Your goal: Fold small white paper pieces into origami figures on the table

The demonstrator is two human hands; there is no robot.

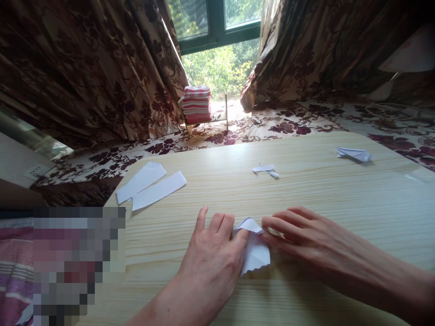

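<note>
A small piece of white paper [257, 254] with a ragged lower edge lies on the table in front of me, its top part folded over. My left hand [215, 253] holds it down from the left, a fingertip tucked under the fold and the other fingers stretched over the wood. At the paper's right edge, my right hand [301, 231] pinches near the folded corner. The right thumb is mostly hidden behind the fingers.
The pale wooden table [217, 181] bears two white paper strips [159, 190] at left, small paper scraps [267, 170] at centre and a folded paper piece [354, 155] at right. Behind stand a small rack [204, 121] with folded striped cloths [197, 104], and a lamp [408, 56].
</note>
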